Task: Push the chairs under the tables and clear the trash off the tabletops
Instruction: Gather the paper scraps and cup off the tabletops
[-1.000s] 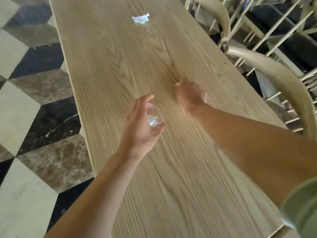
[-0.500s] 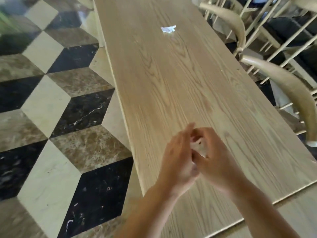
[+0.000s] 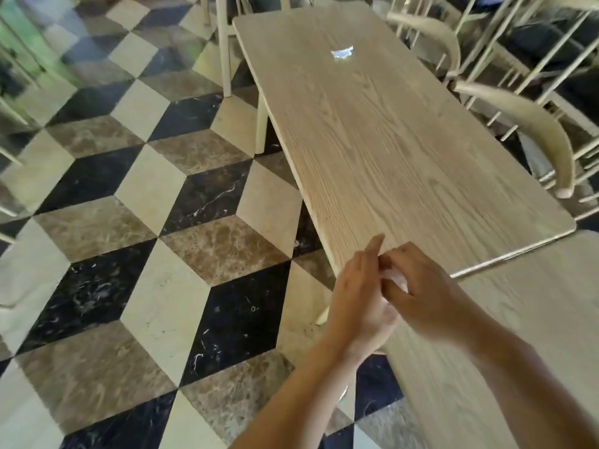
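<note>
My two hands meet over the near left corner of a long light wooden table (image 3: 389,150). My right hand (image 3: 428,299) curls its fingers round a small white scrap of trash (image 3: 396,277) and presses it against the palm of my left hand (image 3: 355,296). The left hand's fingers point up, fairly straight. Most of the scrap is hidden between the hands. A crumpled white paper (image 3: 342,54) lies on the tabletop towards the far end. Two pale wooden chairs (image 3: 538,124) (image 3: 436,30) stand along the table's right side, their curved backs close to its edge.
A second wooden table (image 3: 534,335) butts against the near end at the lower right. The floor (image 3: 146,238) on the left is tiled in black, brown and cream. Another chair's legs (image 3: 223,43) stand past the far left corner. More chairs crowd the far right.
I have stepped back and left from the table, so more floor shows. My hands came together: the right hand left the tabletop and now closes on the scrap at the left palm.
</note>
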`<state>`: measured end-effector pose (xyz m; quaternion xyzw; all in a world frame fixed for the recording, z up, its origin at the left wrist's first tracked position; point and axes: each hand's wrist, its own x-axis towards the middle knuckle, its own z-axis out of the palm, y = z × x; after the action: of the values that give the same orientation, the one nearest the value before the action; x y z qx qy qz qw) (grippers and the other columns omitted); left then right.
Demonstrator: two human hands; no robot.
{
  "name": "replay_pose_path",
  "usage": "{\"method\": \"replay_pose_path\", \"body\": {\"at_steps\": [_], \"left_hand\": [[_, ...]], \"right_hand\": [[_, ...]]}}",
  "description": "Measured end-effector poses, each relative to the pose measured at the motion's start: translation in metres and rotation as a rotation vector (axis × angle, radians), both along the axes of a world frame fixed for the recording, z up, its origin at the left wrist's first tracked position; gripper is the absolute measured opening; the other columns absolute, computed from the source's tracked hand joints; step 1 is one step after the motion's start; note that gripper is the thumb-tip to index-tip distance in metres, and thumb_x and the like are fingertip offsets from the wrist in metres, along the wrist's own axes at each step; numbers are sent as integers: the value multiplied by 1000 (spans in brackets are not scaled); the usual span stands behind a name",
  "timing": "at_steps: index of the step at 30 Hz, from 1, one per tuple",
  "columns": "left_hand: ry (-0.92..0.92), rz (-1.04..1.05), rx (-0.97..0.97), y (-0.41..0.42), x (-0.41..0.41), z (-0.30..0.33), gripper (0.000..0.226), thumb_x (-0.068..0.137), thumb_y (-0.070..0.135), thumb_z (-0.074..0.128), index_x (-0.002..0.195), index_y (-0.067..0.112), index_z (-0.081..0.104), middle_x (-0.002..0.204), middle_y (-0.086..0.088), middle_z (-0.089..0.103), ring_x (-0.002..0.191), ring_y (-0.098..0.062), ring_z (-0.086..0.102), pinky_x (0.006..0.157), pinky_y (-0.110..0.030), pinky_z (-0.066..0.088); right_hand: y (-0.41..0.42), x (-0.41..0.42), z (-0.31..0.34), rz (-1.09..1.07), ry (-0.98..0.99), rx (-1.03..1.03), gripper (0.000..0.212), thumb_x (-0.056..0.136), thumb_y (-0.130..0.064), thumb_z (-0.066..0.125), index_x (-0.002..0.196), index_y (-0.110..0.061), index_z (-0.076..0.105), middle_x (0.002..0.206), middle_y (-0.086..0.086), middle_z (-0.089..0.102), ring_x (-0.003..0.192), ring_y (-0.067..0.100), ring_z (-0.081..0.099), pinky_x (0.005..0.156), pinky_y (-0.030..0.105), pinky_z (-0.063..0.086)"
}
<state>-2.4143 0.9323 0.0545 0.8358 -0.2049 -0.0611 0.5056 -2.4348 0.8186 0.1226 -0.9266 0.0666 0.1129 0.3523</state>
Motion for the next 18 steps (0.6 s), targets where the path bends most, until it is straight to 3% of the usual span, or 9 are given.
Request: {"method": "replay_pose_path", "body": {"at_steps": [2,5,8,10,13,18], "left_hand": [[7,5,-2,24,-3,8,89,86,18,81,158,19,29,140,1,60,132,-12,53,112,-34,46],[53,34,-54,45,4,14,86,83,23,84,154,22,34,137,5,60,128,-10,57,105,-39,52],[63,98,-98,62,21,19,88,82,20,84,152,28,32,136,7,60,126,-11,60,102,-43,54],[31,132,-122,76,36,20,88,83,20,84,153,28,31,137,5,61,126,-13,60,101,-44,55],[9,198,-154,100,60,26,86,83,26,85,152,22,34,136,2,62,123,-16,63,96,-43,57],[39,261,-219,131,124,46,84,83,29,85,151,21,36,134,6,63,118,-11,66,91,-40,60]], "right_hand": [[21,-3,5,-22,-32,21,18,99,-25,62,114,-33,55,109,-21,56,100,-7,57,71,5,43],[44,10,13,-35,-145,-6,29,87,-28,78,110,-28,61,96,-16,67,86,-7,63,67,6,48],[60,32,21,-2,-184,-12,24,83,-28,82,99,-26,65,83,-13,69,75,-1,66,64,14,53],[72,51,28,37,-148,47,18,83,-26,81,95,-27,66,80,-10,69,77,-3,65,63,11,50],[89,87,45,145,-74,60,21,84,-29,81,101,-28,68,85,-11,70,78,-5,65,63,9,49],[115,156,70,243,-132,42,31,82,-31,83,108,-32,67,100,-18,69,94,-5,63,76,10,47]]}}
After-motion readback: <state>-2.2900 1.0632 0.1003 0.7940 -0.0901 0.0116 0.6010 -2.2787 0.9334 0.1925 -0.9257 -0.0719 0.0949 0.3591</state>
